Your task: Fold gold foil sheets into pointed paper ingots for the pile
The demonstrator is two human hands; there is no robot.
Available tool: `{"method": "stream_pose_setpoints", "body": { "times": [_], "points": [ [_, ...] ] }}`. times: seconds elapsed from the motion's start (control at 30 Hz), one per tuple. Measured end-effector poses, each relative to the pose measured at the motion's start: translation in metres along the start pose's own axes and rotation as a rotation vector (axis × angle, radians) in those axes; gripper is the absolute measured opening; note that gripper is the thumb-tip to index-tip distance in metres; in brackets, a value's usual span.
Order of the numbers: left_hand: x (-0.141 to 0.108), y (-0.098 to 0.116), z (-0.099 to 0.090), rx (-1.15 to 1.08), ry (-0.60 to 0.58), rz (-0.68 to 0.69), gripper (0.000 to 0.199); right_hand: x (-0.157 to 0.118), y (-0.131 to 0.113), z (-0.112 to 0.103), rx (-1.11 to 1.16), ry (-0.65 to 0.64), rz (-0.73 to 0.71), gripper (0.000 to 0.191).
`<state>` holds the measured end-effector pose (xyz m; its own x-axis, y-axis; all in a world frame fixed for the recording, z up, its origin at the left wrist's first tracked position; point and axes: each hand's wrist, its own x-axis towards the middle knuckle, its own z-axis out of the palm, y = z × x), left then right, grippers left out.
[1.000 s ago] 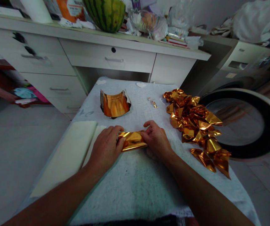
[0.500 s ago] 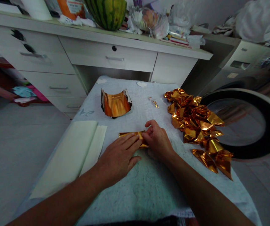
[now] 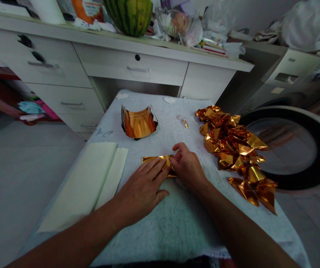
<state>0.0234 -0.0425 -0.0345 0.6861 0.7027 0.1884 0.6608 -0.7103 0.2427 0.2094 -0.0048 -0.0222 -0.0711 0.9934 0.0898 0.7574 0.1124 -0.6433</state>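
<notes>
A small strip of gold foil (image 3: 148, 159) lies flat on the cloth-covered table. My left hand (image 3: 145, 186) rests on it, fingers stretched out over its left and middle part. At its right end, my right hand (image 3: 189, 165) pinches the foil edge with thumb and curled fingers. Beyond my hands stands a curved stack of gold foil sheets (image 3: 139, 124). Folded gold foil pieces (image 3: 232, 145) are heaped to the right. Pale paper sheets (image 3: 84, 182) lie at the left. A tiny foil scrap (image 3: 186, 123) sits between stack and heap.
A white counter with drawers (image 3: 132, 67) runs behind the table (image 3: 165, 238). On it are a watermelon (image 3: 130, 16), a glass bowl (image 3: 173, 22) and plastic bags. A washing machine (image 3: 291, 74) with its round door open stands at the right.
The view has shifted slightly. More of the strip's face shows under my left hand's fingers; both hands have otherwise hardly moved.
</notes>
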Motion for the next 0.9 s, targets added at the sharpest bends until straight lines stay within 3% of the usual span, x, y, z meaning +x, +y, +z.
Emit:
{"method": "stream_pose_setpoints", "body": {
  "times": [0.67, 0.9],
  "points": [
    [-0.0006, 0.0011, 0.0007, 0.056, -0.027, 0.006, 0.067, -0.0011, -0.0017, 0.0026, -0.053, 0.020, 0.045, 0.032],
    [0.0001, 0.0039, -0.0022, 0.076, -0.060, 0.000, 0.068, -0.0013, 0.0017, 0.0021, -0.113, 0.108, -0.026, 0.027]
  ]
}}
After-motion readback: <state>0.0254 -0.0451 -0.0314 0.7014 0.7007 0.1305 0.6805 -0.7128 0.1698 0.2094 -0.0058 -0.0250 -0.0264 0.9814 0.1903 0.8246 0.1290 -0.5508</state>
